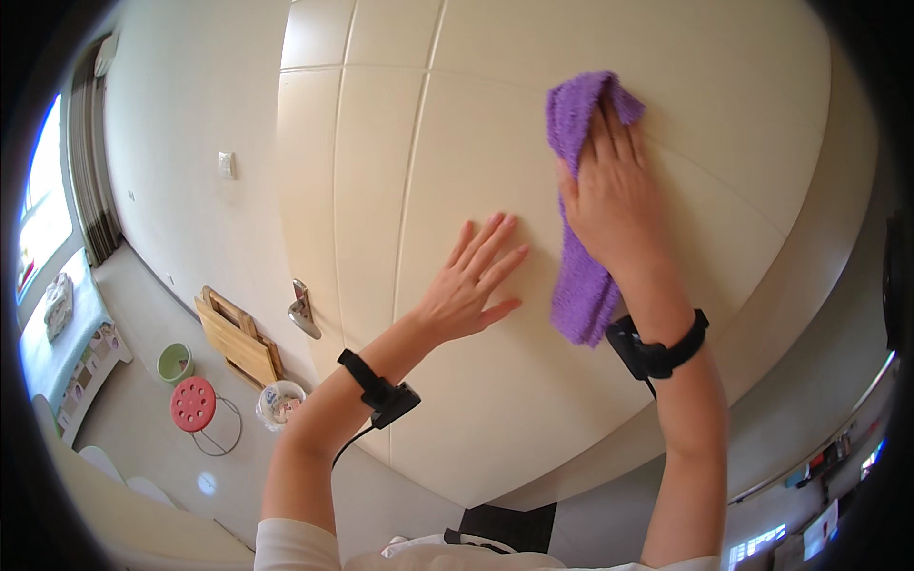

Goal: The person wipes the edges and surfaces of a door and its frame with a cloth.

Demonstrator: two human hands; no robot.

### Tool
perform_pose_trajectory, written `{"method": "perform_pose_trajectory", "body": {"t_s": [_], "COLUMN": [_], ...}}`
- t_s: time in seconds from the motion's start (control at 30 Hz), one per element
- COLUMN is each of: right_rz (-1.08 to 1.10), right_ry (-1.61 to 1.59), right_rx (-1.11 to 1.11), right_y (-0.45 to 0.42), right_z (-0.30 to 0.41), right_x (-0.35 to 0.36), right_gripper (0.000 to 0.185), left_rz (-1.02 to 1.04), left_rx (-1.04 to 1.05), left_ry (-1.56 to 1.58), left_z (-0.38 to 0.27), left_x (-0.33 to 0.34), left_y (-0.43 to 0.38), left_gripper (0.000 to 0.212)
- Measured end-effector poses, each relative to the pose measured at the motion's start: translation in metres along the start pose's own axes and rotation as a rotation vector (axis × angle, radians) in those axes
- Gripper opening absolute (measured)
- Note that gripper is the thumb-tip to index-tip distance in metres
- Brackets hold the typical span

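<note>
A cream door [471, 143] with grooved panel lines fills the middle of the view. My right hand [614, 193] presses a purple terry cloth [585, 300] against the door's upper right part. The cloth hangs in a fold below the palm, and its top end wraps over the fingers. Lower and to the left, my left hand [475, 278] rests with spread fingers at the door's surface, holding nothing. A metal lever handle [305, 310] sits near the door's left edge. Both wrists carry black strapped devices with cables.
Left of the door, a folded wooden table [235, 342] leans at the wall. Near it are a red round stool [193, 404], a green bucket [175, 363] and a lined waste bin [280, 405]. A bed [64, 342] stands by the window. A light switch [226, 165] is on the wall.
</note>
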State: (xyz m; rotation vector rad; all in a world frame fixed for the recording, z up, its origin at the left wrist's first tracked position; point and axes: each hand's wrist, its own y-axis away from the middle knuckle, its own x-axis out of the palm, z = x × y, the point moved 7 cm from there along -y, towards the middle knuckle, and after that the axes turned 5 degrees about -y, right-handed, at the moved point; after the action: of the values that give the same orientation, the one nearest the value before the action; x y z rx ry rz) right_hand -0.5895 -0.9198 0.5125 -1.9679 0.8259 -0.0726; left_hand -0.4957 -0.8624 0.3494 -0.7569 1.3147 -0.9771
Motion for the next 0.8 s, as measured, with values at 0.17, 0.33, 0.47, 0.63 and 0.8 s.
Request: {"method": "perform_pose_trajectory", "body": {"t_s": [0.17, 0.33, 0.47, 0.63, 0.8], "right_rz": [-0.055, -0.026, 0.087, 0.291, 0.519], "right_ry": [-0.025, -0.011, 0.016, -0.010, 0.007], "right_rx": [-0.090, -0.105, -0.125, -0.171, -0.424], "right_y": [-0.038, -0.067, -0.059, -0.012, 0.096], "right_z": [0.053, 0.098, 0.132, 0.178, 0.234], "right_x": [0.026, 0.069, 0.090, 0.119, 0.151], "right_gripper": [0.055, 0.054, 0.056, 0.060, 0.058], "left_rz": [0.123, 0.206, 0.199, 0.224, 0.202], "left_rx": [-0.156, -0.231, -0.290, -0.352, -0.358], "left_ry": [-0.049, -0.067, -0.061, -0.085, -0.079], "left_z": [0.028, 0.041, 0.050, 0.060, 0.056], "left_x": [-0.016, -0.038, -0.056, -0.066, -0.058], "left_y": [0.067, 0.118, 0.147, 0.177, 0.181], "left_gripper": [0.079, 0.074, 0.072, 0.068, 0.072]}}
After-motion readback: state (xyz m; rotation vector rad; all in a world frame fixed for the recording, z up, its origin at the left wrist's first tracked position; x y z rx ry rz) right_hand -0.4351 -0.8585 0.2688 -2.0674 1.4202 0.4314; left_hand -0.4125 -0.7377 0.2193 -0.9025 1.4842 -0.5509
